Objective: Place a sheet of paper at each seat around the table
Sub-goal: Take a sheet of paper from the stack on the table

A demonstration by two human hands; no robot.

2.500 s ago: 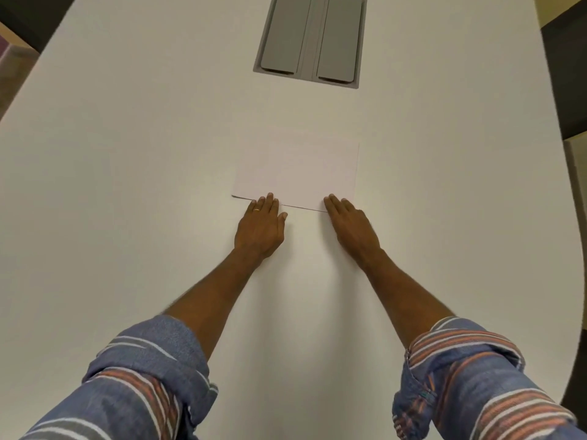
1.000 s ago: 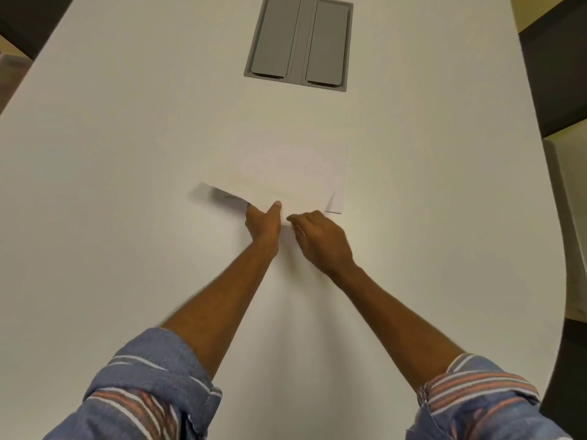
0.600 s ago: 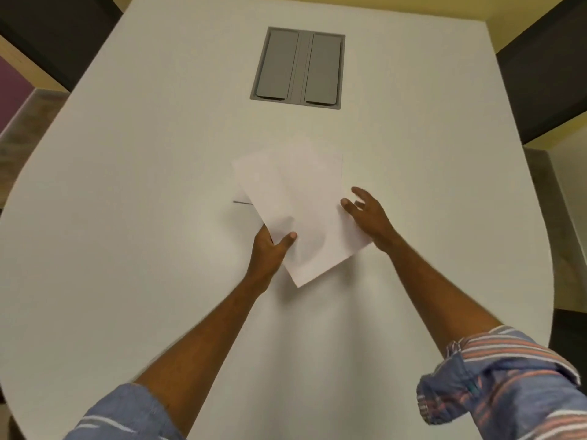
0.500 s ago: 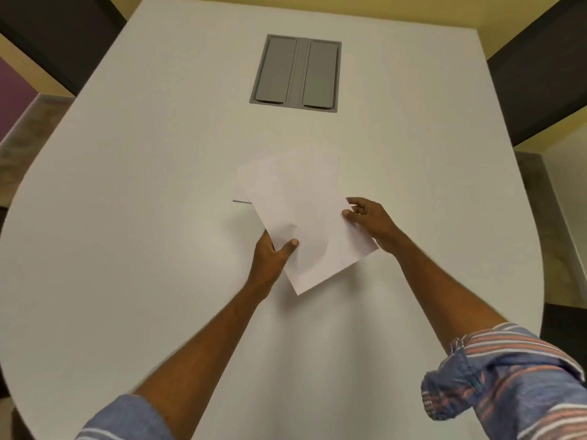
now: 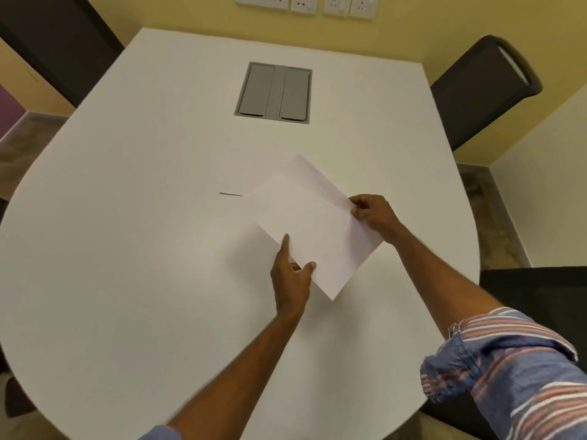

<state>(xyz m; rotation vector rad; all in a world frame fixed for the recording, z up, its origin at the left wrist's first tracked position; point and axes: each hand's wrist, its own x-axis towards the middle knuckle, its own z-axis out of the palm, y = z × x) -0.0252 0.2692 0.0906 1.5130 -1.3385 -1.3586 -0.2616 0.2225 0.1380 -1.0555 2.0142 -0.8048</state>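
Sheet (image 5: 317,227): held over the tabletop's (image 5: 143,217) middle.
Fingers (image 5: 362,201): our left hand (image 5: 290,281) pinches its near edge; our right hand (image 5: 373,214) pinches its right edge.
Advice: we should hold it taut and lay it square before a chair (image 5: 476,90).

The table (image 5: 127,249) is white; the paper (image 5: 317,223) over it white, faintly pink. The hatch (image 5: 273,92) in the table is grey. Beyond the table the wall (image 5: 397,39) is yellow, the chair (image 5: 476,90) black. The sleeve (image 5: 514,369) is blue, striped red and white.
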